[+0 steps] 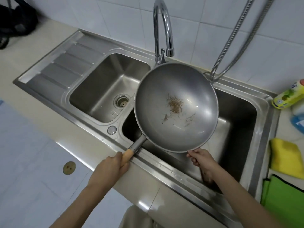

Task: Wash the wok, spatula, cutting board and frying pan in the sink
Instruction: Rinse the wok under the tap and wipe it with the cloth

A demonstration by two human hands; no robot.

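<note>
Wok held above the right basin of the sink, bowl up, under the tap. Left hand closed round the handle, whose axis runs down-left from the bowl; right hand pinches the near rim.

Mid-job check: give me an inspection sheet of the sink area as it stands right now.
Surface: steel double sink, both basins without dishes; faucet shows no running water.
Job's things: wok held tilted over the right basin, brown food residue inside. Spatula, cutting board, frying pan: nothing seen.
Clutter: dish soap bottle, blue bottle, yellow cloth, green cloth on the right counter.
Grippers: left hand grips the wooden handle; right hand holds the wok's near rim.
Cables: metal sprayer hose along the wall.
Surroundings: white tiled wall, black bag far left.
</note>
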